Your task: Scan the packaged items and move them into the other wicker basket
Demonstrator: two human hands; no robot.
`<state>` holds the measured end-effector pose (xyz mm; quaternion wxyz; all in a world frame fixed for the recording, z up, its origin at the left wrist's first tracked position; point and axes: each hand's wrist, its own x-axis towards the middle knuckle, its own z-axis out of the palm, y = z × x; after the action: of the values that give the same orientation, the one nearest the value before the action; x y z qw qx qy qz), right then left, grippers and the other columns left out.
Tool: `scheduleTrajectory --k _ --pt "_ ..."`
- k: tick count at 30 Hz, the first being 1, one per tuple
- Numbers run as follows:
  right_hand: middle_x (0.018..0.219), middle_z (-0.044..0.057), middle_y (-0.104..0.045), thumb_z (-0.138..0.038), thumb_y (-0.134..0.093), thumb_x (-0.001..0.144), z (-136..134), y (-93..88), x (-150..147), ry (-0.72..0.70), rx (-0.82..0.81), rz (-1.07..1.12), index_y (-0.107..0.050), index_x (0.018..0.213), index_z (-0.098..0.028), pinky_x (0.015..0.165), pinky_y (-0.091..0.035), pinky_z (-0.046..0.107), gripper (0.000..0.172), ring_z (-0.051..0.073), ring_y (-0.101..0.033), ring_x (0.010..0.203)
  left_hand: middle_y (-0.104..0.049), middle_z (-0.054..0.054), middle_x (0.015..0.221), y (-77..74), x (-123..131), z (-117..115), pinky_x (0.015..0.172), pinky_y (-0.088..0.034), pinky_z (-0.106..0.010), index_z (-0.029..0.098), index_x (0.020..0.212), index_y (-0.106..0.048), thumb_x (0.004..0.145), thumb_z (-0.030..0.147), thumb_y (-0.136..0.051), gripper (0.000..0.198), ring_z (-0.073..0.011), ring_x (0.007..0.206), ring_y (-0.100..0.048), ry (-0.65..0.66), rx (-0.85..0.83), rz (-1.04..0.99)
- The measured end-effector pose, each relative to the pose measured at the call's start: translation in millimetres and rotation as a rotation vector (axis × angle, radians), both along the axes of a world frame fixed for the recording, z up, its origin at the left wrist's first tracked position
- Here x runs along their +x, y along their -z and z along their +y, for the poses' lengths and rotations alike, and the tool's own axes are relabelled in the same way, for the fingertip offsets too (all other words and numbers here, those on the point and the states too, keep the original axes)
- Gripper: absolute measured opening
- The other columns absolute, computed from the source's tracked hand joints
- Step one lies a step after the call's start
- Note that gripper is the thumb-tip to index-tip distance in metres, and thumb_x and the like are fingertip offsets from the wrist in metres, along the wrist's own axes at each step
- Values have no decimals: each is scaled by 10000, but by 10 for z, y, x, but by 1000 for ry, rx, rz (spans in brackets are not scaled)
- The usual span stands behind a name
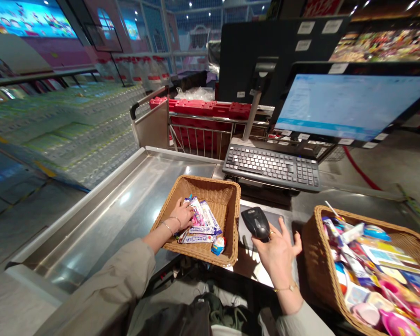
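Note:
My left hand reaches into a wicker basket on the steel checkout counter. Its fingers are closed on a purple-and-white candy packet. More packets and a small round toy lie in the same basket. My right hand is over the middle of the counter and grips a black handheld barcode scanner, with the outer fingers spread.
A second wicker basket at the right is full of several colourful toys and packets. Behind stand a keyboard, a till screen and red shopping baskets. The steel counter stretches away to the left.

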<state>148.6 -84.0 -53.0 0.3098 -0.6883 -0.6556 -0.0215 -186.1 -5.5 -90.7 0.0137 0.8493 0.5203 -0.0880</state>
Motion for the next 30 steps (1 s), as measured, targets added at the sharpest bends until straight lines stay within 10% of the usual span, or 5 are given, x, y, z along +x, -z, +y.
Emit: scheduleTrajectory --k 13,20,30 --pt "1054 46 -724 -439 -532 759 -46 1 74 35 -8 8 -661 681 -241 1078 -85 547 249 307 -435 1280 -653 -140 1148 47 159 -38 1093 -152 -556 205 908 -726 636 411 -784 346 -349 1143 -502 -13 -55 111" --pt "1034 48 -728 -420 -550 752 -64 18 91 36 26 -7 -666 700 -239 1079 -106 549 221 304 -436 1285 -718 -112 870 81 179 -41 993 -253 -524 198 803 -702 708 374 -712 200 -305 977 -603 -86 -162 60" --pt "1051 37 -726 -401 -540 759 -78 -17 97 28 27 1 -668 725 -239 1070 -115 572 209 312 -444 1279 -724 32 922 -165 213 153 981 -228 -419 351 920 -703 738 454 -697 210 -212 1009 -591 -124 -174 -183"
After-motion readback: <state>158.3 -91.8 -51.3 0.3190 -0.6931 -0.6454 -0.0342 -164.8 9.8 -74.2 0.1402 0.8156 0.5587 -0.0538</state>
